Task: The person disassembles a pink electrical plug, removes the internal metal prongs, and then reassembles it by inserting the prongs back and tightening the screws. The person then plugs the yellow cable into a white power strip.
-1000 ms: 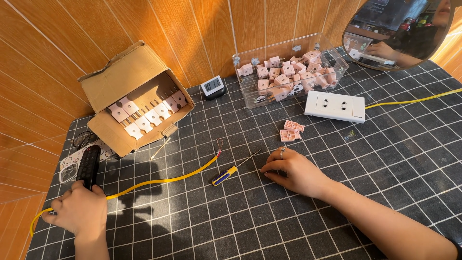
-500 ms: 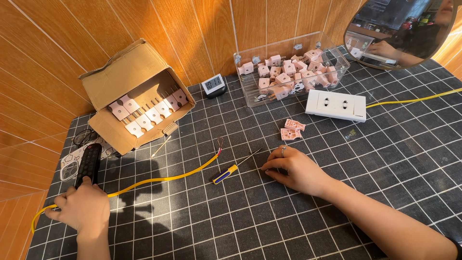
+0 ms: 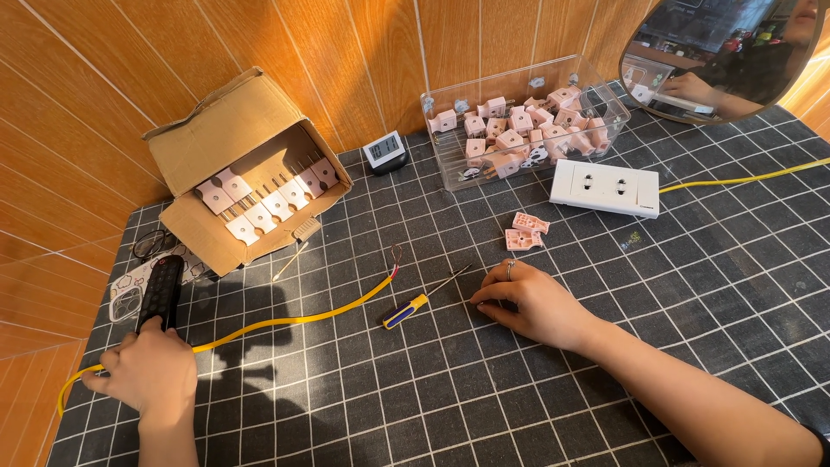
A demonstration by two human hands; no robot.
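Your right hand (image 3: 536,303) rests flat, holding nothing, on the table (image 3: 692,285) | screwdriver (image 3: 424,298) just left of it, shaft slanting up-right | left hand (image 3: 151,372) seemingly pins yellow wire (image 3: 285,320), far off.

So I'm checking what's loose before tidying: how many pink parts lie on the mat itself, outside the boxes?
2. Both pink parts lie touching each other on the gridded mat, in front of the white socket plate, just beyond the right hand. None seem hidden.
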